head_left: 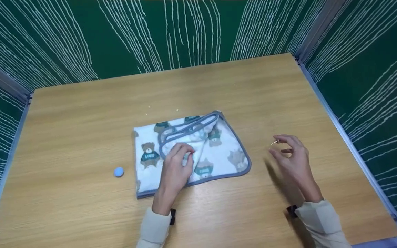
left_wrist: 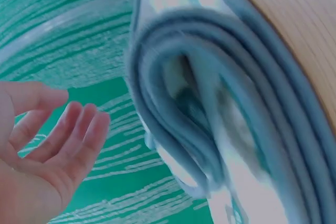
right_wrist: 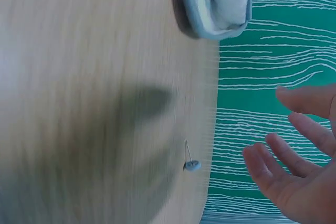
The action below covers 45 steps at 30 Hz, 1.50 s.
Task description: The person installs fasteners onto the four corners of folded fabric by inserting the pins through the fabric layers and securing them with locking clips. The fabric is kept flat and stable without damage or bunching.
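Note:
A white blanket (head_left: 226, 168) with bear prints and grey-blue edging lies folded on the table, its upper layers turned back into a loop. My left hand (head_left: 177, 165) hovers over this fold with fingers loosely bent, holding nothing. In the left wrist view, a gap shows between that hand's fingers and the blanket's rolled edges (left_wrist: 220, 30). To the right of the blanket is my right hand (head_left: 293, 155), thumb and fingers spread apart. A small pin with a round head (right_wrist: 192, 165) rests on the table just beyond the right fingertips, with its thin shaft sticking out.
A small blue disc (head_left: 118, 172) lies left of the blanket. Several tiny pale bits (head_left: 177, 110) are scattered behind it. Green panels with white wavy lines (head_left: 191, 31) stand along the back and sides of the wooden table (head_left: 81, 113).

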{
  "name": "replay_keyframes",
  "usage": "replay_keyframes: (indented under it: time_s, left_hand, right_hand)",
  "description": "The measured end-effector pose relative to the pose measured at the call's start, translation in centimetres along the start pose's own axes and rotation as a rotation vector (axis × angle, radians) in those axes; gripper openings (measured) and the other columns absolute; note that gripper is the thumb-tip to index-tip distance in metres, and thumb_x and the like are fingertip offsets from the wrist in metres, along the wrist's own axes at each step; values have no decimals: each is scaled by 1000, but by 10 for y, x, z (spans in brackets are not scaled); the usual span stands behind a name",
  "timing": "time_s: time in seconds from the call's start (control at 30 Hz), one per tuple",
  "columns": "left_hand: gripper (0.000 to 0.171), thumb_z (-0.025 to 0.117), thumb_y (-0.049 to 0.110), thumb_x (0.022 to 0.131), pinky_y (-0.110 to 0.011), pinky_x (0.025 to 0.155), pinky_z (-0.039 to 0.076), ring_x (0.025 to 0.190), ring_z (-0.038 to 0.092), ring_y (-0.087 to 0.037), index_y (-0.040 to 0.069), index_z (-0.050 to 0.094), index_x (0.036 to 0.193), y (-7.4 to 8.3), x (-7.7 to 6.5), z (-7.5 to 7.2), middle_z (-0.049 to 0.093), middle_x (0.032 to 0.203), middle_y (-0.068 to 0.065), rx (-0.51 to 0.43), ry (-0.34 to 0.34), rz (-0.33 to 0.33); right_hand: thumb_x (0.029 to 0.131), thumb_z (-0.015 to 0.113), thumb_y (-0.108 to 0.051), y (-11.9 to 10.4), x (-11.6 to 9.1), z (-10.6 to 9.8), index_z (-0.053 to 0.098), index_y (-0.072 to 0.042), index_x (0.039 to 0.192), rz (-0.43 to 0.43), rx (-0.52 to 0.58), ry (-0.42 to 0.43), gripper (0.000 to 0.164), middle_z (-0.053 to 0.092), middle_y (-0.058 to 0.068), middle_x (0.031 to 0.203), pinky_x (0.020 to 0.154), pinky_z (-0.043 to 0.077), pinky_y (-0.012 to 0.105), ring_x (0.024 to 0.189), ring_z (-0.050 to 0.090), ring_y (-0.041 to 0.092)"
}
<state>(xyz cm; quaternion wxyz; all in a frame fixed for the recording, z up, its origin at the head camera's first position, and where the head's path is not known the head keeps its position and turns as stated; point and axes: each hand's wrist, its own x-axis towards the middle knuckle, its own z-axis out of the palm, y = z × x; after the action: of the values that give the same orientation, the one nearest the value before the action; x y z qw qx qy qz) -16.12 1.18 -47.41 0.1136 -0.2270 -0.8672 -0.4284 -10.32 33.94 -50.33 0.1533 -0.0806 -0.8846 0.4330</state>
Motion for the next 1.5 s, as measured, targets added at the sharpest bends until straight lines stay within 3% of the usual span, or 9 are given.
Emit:
replay_keyframes:
  time_s: [0.23,0.43,0.7,0.9,1.2,1.37,1.5]
  left_hand:
    - [10,61,0,86,-25,77,51,91,59,-14,9,66,90,19,1,12,61,97,-1,-8,-151,70]
    - [10,61,4,89,-21,73,49,89,57,-12,11,66,95,30,-1,24,60,100,-1,30,-298,95]
    - [13,59,10,92,-18,78,48,94,53,-10,11,67,103,41,-4,48,58,106,1,61,-455,59]
    - [18,58,11,92,-21,82,47,102,52,-13,13,68,107,45,-7,66,58,115,1,134,-539,83]
    - [20,56,13,94,-29,92,46,116,50,-17,15,69,108,44,-13,82,56,126,-3,227,-569,164]
    - [24,56,12,93,-29,93,45,119,49,-18,17,68,113,39,-16,87,55,130,-3,268,-585,192]
    - [25,57,14,93,-29,95,45,122,47,-18,19,67,115,37,-18,91,52,134,-3,309,-615,190]
  right_hand:
    - [81,69,5,8,8,-1,59,1,120,-39,-31,-57,40,50,19,126,81,48,51,113,48,34]
    - [85,66,1,13,12,-4,54,1,125,8,-57,-148,42,45,21,131,87,45,57,117,43,38]
    - [89,64,-10,18,28,-13,37,0,140,134,-165,-347,58,29,27,142,98,32,64,127,31,48]
    - [91,62,-13,25,36,-20,31,3,142,162,-183,-459,62,26,28,144,102,25,64,132,23,49]
    - [89,63,-7,31,46,-20,34,7,139,174,-180,-511,59,31,31,141,103,25,63,130,26,49]
    - [89,62,-3,33,47,-15,44,8,132,162,-183,-488,48,42,29,130,97,38,58,119,41,46]
    - [87,62,3,35,46,-11,55,8,120,142,-189,-447,34,52,26,115,77,53,40,101,52,38]
